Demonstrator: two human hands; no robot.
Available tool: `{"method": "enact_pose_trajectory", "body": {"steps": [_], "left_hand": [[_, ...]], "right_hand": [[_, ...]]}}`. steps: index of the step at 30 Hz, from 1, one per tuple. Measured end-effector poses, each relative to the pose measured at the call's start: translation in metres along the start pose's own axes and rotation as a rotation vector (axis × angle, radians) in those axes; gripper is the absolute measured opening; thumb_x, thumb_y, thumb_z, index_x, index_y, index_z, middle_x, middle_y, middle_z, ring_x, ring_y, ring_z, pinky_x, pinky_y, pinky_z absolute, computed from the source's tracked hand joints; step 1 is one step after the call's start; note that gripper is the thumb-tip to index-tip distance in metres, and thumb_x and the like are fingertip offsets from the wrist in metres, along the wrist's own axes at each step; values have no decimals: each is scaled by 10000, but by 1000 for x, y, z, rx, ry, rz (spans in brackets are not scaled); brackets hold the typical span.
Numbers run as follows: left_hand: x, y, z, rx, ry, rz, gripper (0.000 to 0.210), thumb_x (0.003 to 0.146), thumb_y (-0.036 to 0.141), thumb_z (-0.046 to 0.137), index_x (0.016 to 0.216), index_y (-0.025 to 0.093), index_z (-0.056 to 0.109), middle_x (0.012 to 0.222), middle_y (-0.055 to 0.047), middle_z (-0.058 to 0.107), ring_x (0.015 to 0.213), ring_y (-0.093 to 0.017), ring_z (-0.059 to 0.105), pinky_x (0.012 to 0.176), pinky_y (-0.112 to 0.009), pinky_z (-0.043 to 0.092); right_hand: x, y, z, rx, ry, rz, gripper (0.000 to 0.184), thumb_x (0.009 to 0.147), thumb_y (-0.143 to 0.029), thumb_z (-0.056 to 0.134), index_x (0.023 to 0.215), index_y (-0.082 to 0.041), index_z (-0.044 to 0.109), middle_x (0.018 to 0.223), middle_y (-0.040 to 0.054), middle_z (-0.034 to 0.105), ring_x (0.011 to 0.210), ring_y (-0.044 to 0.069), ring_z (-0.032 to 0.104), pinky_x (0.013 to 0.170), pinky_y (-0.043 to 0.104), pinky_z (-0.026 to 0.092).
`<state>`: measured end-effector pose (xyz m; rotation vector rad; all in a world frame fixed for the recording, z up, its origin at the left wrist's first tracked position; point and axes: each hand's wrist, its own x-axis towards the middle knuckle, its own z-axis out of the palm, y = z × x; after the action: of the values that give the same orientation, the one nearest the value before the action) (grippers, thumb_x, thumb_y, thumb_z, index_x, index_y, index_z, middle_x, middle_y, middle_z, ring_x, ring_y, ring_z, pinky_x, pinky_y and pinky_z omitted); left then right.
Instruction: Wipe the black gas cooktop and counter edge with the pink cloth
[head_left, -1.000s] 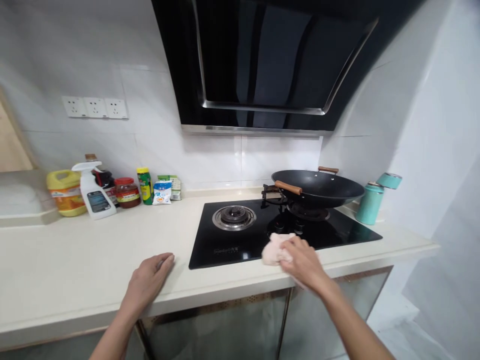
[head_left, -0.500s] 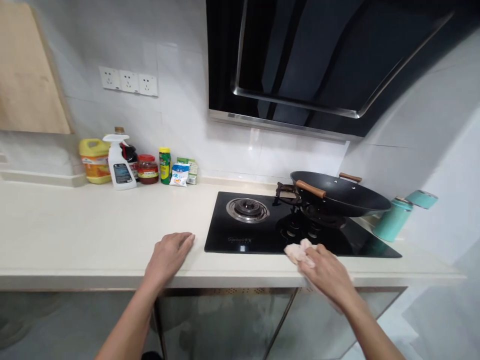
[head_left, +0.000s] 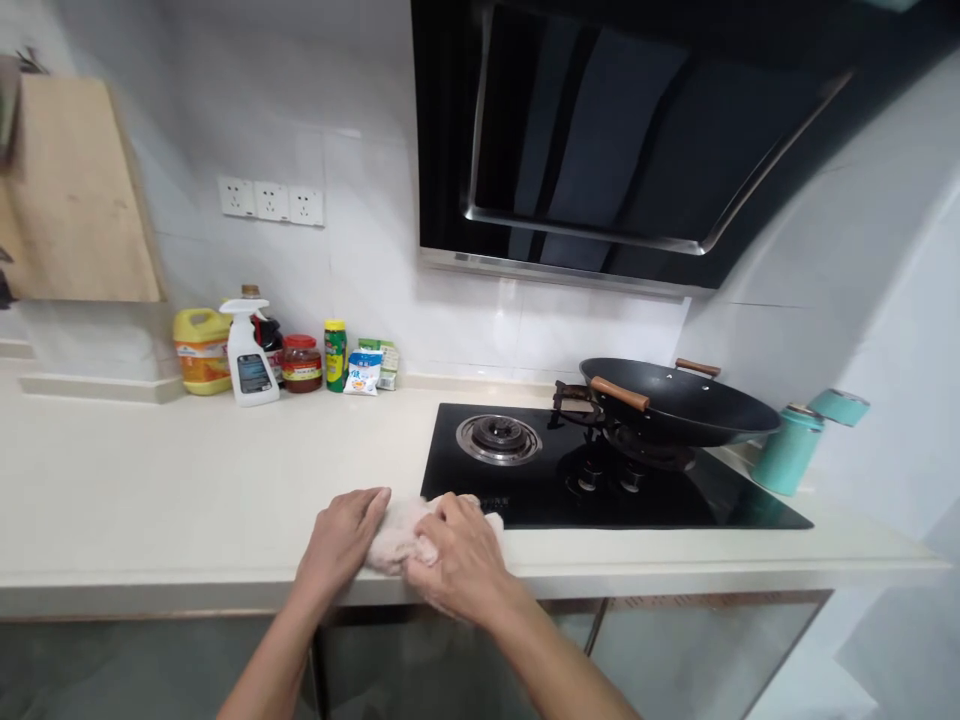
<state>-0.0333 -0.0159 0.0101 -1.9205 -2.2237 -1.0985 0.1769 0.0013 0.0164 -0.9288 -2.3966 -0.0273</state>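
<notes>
Pale cloth (head_left: 391,543) near bench's (head_left: 187,480) front edge, lapping stove's (head_left: 570,512) front left corner. Right hand (head_left: 459,560) curled firmly over cloth; left hand (head_left: 343,535) loosely extended at its left side (hold, if any, cannot be told). For good wiping: cloth spread flat, even pressure, strokes along stove's rim. Bench smooth, cream; spray bottle (head_left: 252,362) toward back edge. Wok (head_left: 675,400) over right burner; dark hood (head_left: 592,150) above, pale wall (head_left: 367,230) behind.

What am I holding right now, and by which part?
Your right hand holds a pale cloth, clutched from above around its middle, its left end showing. Your left hand lies by that end, no grip visible.
</notes>
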Motion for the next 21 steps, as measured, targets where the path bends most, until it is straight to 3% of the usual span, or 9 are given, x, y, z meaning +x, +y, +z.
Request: {"method": "enact_pose_trajectory", "body": {"steps": [5,8,10,13,15,17,19,21], "left_hand": [[3,-7,0,-105,30,-60,574,959,572,298,1056,235,752,1178,-65,774,1155,-276,679,1013,-374,491],[4,-11,2,-144,37,-91,607,947,599,296,1099,221,746,1238,-74,752,1214,-288,655,1068,-406,474],[5,-14,3,-178,42,-111,619,935,632,322,1132,216,736,1263,-78,739,1229,-291,647,1092,-428,467],[3,-20,7,-173,129,-70,619,907,664,397,1175,212,724,1313,-103,702,1260,-303,621,1110,-469,460],[1,-19,9,-92,238,33,593,878,658,469,1186,224,729,1388,-130,644,1318,-328,569,1132,-515,429],[-1,-7,12,13,268,157,547,848,636,547,1200,264,737,1488,-132,561,1387,-353,499,1152,-557,386],[-3,15,15,106,144,259,551,810,623,632,1277,340,706,1586,-94,463,1458,-379,407,1161,-595,349],[-2,43,17,176,-87,317,694,733,634,727,1382,409,623,1642,-57,386,1498,-416,327,1145,-639,340]], "right_hand": [[13,2,0,24,-15,-52,288,857,-408,676,1123,-300,669,1232,71,554,1134,290,465,954,468,392],[19,12,-9,153,-189,25,414,870,-479,668,1260,-344,653,1371,68,544,1268,335,438,1068,558,335],[19,26,-19,342,-294,26,562,863,-567,664,1383,-368,588,1458,52,520,1341,324,427,1124,535,319],[7,62,-35,516,-183,80,571,928,-541,577,1448,-307,545,1519,61,492,1373,248,457,1140,418,353],[-10,94,-44,424,-40,166,455,974,-471,509,1368,-270,615,1493,74,523,1370,234,475,1147,411,343],[-29,130,-50,271,-1,219,365,996,-443,472,1218,-261,698,1396,75,605,1323,239,520,1142,434,337],[-47,161,-51,164,-1,272,347,1012,-419,441,1100,-254,734,1293,73,661,1244,238,576,1106,431,367],[-60,184,-49,83,23,329,354,1019,-388,419,1064,-240,737,1250,80,676,1207,240,596,1078,426,389]]}}
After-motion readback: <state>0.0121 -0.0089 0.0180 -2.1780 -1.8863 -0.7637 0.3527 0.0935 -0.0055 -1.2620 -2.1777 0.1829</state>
